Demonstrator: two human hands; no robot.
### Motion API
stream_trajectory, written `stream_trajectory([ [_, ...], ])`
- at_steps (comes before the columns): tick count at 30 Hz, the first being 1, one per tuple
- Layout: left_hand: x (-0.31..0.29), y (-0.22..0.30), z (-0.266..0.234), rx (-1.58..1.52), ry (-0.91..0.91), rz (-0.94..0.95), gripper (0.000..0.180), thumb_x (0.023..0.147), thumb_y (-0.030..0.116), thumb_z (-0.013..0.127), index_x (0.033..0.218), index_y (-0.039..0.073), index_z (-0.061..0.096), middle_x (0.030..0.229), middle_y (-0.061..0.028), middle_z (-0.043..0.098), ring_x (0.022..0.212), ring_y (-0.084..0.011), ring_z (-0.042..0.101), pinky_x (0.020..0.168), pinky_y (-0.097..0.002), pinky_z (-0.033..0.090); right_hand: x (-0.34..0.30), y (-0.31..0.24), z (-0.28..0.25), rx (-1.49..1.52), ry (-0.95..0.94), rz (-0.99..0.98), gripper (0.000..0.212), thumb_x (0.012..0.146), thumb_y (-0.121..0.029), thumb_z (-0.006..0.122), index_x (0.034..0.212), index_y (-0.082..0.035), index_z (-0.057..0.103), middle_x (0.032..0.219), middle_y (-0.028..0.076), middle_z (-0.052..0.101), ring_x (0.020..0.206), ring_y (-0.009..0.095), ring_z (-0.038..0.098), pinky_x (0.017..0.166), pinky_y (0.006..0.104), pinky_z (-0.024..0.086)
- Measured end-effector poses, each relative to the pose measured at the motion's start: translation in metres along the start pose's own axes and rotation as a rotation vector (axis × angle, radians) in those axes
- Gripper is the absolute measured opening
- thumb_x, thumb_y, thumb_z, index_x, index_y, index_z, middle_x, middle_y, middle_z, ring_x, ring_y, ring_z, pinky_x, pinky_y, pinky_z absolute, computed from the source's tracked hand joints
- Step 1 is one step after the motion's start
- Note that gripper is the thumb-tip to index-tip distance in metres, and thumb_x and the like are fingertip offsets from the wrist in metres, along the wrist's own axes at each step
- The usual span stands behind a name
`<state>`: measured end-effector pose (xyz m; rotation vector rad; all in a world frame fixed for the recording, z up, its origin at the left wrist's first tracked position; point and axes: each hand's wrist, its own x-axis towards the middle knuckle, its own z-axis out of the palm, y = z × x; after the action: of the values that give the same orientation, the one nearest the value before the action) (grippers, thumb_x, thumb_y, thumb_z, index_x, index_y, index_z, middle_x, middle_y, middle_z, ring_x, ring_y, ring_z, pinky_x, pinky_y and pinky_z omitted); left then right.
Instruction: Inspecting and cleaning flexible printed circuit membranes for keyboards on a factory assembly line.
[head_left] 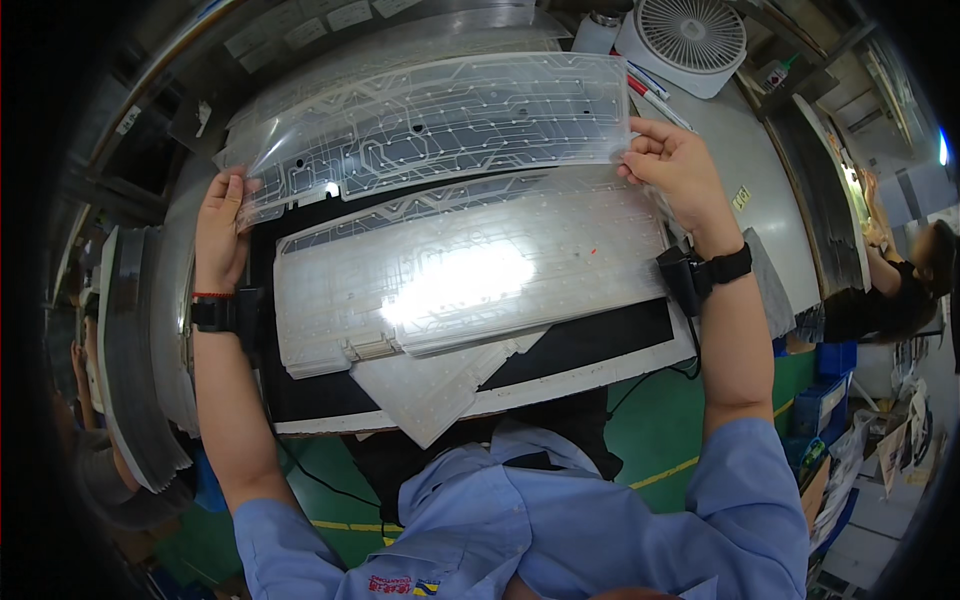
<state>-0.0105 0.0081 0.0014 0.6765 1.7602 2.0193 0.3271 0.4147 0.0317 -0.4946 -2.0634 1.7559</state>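
Observation:
Between my two hands is a clear plastic circuit sheet [470, 125] printed with fine silvery traces, raised over the far part of the table. My left hand [228, 215] pinches its lower left corner, thumb on top. At the right edge, my right hand [665, 165] grips it between thumb and fingers. Below it lies a stack of similar circuit sheets [560, 255] on a black mat [620, 335], with a bright glare across its middle. Several more sheets [415, 395] stick out at an angle under the stack's near side.
A white fan [690, 40] stands at the back right beside pens [655, 95] and a bottle [597, 32]. Sheet stacks rise at the left [135, 350] and right [825, 190]. Cables run from both wrist straps. Another person [890, 280] sits at the far right.

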Motion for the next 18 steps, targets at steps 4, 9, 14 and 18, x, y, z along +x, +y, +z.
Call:
stream_trajectory([
  [4,0.0,0.001,0.001,0.009,0.014,-0.004,0.022,0.099,0.023,0.053,0.114,0.006,0.055,0.09,-0.0005,0.064,0.063,-0.0018,0.048,0.054,-0.0161,0.037,0.001,0.0,0.0,0.004,-0.018,0.001,0.049,0.081,0.003,0.062,0.127,0.013,0.05,0.085,0.006,0.064,0.072,0.01,0.062,0.066,0.0209,0.05],
  [9,0.0,0.001,-0.005,0.001,-0.033,0.003,0.022,0.099,0.023,0.054,0.114,0.006,0.056,0.092,-0.0022,0.066,0.068,-0.0036,0.052,0.059,-0.0176,0.041,-0.001,-0.003,0.002,-0.001,-0.014,0.005,0.048,0.08,0.002,0.059,0.127,0.012,0.051,0.086,0.008,0.065,0.073,0.01,0.062,0.067,0.0204,0.05],
  [14,0.0,0.001,-0.005,-0.003,-0.041,0.002,0.022,0.099,0.023,0.053,0.113,0.006,0.056,0.092,-0.0024,0.066,0.066,-0.0033,0.051,0.058,-0.0171,0.041,-0.001,-0.003,0.001,-0.009,0.009,0.018,0.05,0.081,0.001,0.058,0.129,0.012,0.049,0.087,0.009,0.066,0.074,0.011,0.063,0.067,0.0209,0.05],
  [18,0.0,0.001,-0.007,-0.001,-0.032,0.006,0.022,0.099,0.023,0.053,0.113,0.006,0.056,0.091,-0.0025,0.066,0.064,-0.0027,0.05,0.055,-0.0165,0.039,-0.002,-0.008,0.005,-0.013,0.028,0.031,0.047,0.085,0.002,0.057,0.131,0.011,0.048,0.087,0.007,0.065,0.074,0.01,0.062,0.066,0.0207,0.05],
])
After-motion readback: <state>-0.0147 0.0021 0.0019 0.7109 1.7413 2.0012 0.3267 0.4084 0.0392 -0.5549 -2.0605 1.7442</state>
